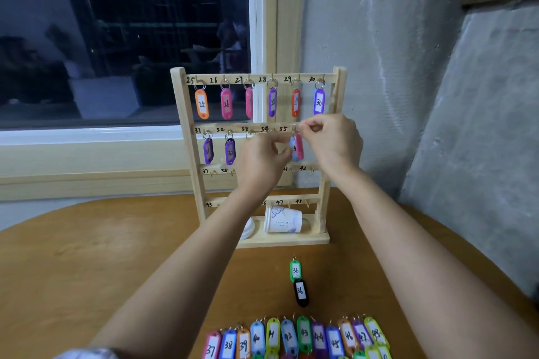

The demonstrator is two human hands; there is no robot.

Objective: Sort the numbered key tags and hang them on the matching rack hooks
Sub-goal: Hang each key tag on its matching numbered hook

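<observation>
Wooden table (87,256) by dark window (116,38); rack (189,143) upright at back, top row filled 25–30; right hand (332,140) pinches ring (295,128) at hook 35; left hand (259,163) pinches pink and blue tags (297,147) hanging beneath; two 36 tags (300,292) and row of tags 37–48 (303,335) lie nearer.

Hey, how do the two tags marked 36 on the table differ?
The green tag lies nearer the rack, the black tag farther from it. The green tag looks smaller than the black tag. Both read 36 and lie flat on the table, end to end.
</observation>
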